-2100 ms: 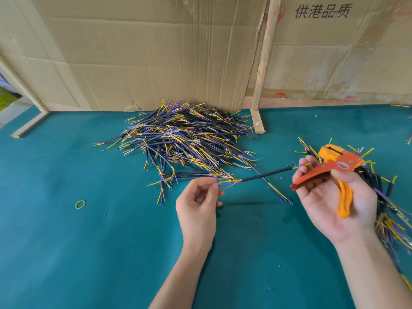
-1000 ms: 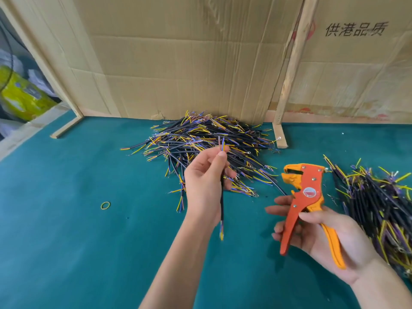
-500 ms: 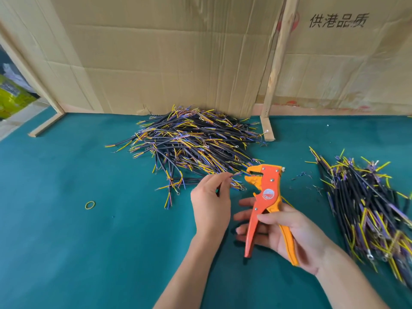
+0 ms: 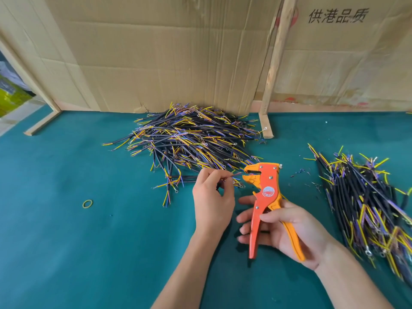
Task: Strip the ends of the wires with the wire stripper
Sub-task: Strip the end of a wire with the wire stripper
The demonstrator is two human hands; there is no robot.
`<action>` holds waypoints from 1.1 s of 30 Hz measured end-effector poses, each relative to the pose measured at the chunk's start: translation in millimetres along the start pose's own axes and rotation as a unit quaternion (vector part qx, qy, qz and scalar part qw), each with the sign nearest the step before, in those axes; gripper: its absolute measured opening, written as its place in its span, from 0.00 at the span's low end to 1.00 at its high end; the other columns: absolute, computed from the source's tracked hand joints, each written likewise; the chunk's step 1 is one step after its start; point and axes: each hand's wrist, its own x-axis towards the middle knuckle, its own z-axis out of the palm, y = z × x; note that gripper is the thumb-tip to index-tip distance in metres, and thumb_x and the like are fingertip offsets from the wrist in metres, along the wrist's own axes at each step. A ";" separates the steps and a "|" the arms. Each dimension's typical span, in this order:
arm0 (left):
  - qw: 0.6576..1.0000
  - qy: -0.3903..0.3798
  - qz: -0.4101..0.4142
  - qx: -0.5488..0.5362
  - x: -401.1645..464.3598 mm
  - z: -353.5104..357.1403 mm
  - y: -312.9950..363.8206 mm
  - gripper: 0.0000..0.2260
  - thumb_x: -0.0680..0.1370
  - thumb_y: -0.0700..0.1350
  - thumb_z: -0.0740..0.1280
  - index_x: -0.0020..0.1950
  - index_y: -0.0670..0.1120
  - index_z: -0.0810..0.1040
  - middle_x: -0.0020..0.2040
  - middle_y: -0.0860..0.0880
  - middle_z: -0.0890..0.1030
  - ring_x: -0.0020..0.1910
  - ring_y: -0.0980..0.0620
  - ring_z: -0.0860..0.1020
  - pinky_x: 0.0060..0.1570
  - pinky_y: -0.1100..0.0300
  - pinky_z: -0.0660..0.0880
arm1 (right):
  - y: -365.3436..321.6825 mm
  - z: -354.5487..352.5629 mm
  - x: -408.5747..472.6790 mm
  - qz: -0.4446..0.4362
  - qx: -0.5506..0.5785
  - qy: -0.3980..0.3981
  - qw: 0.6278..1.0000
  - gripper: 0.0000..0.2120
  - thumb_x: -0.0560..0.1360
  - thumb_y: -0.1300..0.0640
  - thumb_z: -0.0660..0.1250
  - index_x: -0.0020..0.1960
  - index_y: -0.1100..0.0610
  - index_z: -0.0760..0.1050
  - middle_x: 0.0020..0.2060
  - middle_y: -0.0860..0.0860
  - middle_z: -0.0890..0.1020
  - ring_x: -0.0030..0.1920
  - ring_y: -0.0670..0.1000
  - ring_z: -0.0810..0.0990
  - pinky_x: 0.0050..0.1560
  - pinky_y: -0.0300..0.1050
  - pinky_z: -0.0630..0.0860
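Wire [image 4: 235,175] body hides behind left hand [image 4: 211,204]; tip meets stripper [image 4: 265,192] mouth.

Bright, even daylight across the scene, colours vivid on the teal tabletop [image 4: 66,253]. Soft, short shadows sit under both hands [image 4: 213,204] and beneath the wire heap [image 4: 189,141]. No harsh glare. Wide-angle bend curves the cardboard wall [image 4: 156,52] at the edges; the right-hand wire pile [image 4: 367,197] smears slightly toward the corner.
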 end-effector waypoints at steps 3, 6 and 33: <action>1.000 0.000 0.000 -0.005 -0.6 -0.1 1.4 0.08 0.74 0.34 0.71 0.42 0.47 0.83 0.40 0.53 0.77 0.40 0.58 0.76 0.39 0.72 0.68 | -0.4 -0.2 -1.1 0.006 -0.019 0.002 1.000 0.26 0.68 0.66 0.70 0.66 0.69 0.75 0.50 0.74 0.79 0.44 0.68 0.81 0.51 0.67 0.80; 1.000 -0.006 -0.001 -0.007 0.3 -0.8 0.7 0.06 0.73 0.35 0.72 0.41 0.47 0.83 0.40 0.53 0.77 0.39 0.56 0.76 0.39 0.70 0.69 | 0.6 2.1 -0.8 0.006 -0.033 0.003 0.999 0.25 0.69 0.65 0.71 0.65 0.69 0.74 0.49 0.73 0.79 0.43 0.67 0.80 0.50 0.65 0.80; 0.999 -0.016 -0.020 -0.039 0.2 -7.2 11.1 0.08 0.72 0.39 0.66 0.40 0.45 0.85 0.34 0.52 0.77 0.34 0.51 0.75 0.35 0.70 0.66 | 3.1 0.2 -0.9 -0.009 -0.067 -0.008 0.998 0.25 0.69 0.62 0.75 0.64 0.67 0.77 0.46 0.69 0.79 0.43 0.65 0.79 0.48 0.62 0.80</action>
